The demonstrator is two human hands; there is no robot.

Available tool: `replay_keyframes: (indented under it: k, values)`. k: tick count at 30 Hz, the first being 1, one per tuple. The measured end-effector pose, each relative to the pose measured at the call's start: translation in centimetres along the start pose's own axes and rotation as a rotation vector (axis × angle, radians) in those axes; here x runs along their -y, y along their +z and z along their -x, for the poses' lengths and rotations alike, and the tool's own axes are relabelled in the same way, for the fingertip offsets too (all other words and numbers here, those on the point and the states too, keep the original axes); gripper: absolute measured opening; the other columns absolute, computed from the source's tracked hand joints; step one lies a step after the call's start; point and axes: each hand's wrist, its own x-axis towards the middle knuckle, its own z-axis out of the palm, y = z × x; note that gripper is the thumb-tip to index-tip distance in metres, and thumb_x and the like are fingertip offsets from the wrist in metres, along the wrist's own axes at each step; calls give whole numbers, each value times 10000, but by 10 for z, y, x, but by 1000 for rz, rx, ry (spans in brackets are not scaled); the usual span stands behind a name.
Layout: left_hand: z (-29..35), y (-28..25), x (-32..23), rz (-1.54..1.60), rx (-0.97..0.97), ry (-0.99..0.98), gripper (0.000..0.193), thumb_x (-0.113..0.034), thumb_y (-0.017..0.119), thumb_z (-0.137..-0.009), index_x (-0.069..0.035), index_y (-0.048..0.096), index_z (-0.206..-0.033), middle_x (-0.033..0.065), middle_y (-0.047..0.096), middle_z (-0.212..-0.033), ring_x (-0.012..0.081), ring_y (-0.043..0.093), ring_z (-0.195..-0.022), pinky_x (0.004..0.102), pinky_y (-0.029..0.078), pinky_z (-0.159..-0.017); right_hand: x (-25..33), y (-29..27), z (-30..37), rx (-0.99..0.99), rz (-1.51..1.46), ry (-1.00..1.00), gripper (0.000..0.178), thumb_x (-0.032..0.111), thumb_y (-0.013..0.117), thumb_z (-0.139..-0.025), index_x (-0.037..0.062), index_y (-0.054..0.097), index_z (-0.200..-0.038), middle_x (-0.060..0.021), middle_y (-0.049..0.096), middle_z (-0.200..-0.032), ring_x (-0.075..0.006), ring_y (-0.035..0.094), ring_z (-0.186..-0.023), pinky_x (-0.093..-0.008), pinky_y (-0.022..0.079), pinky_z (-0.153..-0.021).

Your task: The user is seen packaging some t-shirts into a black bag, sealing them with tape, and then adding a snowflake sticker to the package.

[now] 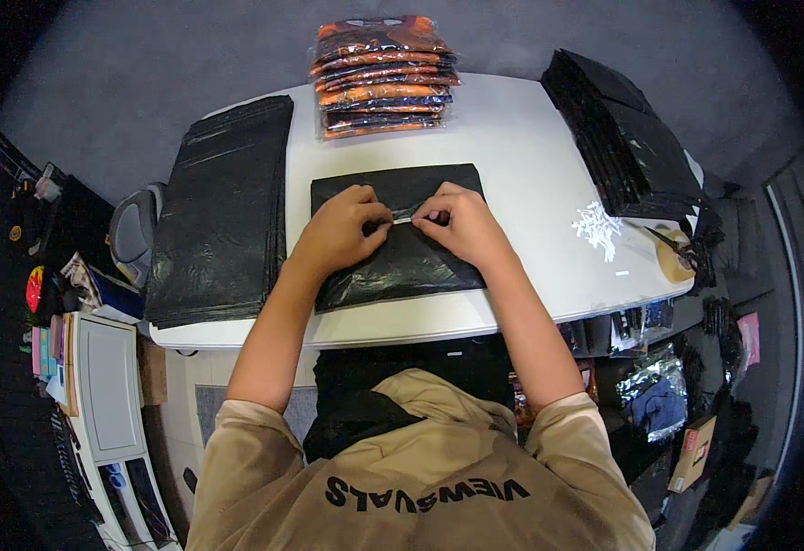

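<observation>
A black plastic mailer bag (393, 275) lies flat on the white table in front of me. Over its middle, my left hand (347, 230) and my right hand (462, 225) meet, fingers closed in a pinch. Between the fingertips runs a small white strip (403, 220), its left end at my left hand and its right end at my right hand. The strip rests on or just above the bag; which one I cannot tell.
On the white table (521, 129), a stack of flat black bags (223, 202) lies left and folded black packages (622, 138) lie right. Clear-wrapped orange and dark garments (384, 83) are piled at the back. White strips (597, 228) and scissors (673, 243) lie right.
</observation>
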Motion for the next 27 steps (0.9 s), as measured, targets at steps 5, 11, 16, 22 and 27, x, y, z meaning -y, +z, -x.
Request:
replay_keyframes:
  k: [5,11,16,22,27]
  values:
    - [1,3,6,45,-10,4,139,-86,799,-821,-43,787,-954,119,651,-905,297,678,-880,415,561,-800,-5,1,1,-9,-21,-29,139,78,845,-839,72,834,-978,-106,678,-864,-233,683,-784,-352,556,-713]
    - [0,4,9,170,-40,-119,152,-95,818,-848,-37,792,-986,98,672,-849,214,673,-740,355,542,-694,-4,1,1,5,16,-30,141,72,843,-842,57,827,-981,-103,677,-880,-228,684,-786,-344,555,-718]
    - [-2,6,6,195,-22,-158,162,-100,831,-831,-37,797,-977,93,670,-829,211,666,-742,347,535,-691,-4,-1,2,4,-24,-5,108,114,833,-828,76,820,-929,-130,667,-870,-315,692,-853,-420,567,-785]
    - [-3,8,5,141,-34,-149,171,-115,858,-825,-56,799,-975,96,677,-825,221,656,-744,349,529,-690,-3,0,2,-10,-16,-30,102,106,831,-826,81,820,-924,-136,664,-863,-318,690,-848,-417,566,-782]
    - [-4,9,6,151,-28,-166,168,-113,858,-825,-55,800,-972,98,684,-831,222,664,-742,353,538,-689,-3,-1,2,2,13,-24,139,84,848,-843,60,822,-977,-98,663,-895,-229,672,-789,-354,556,-712]
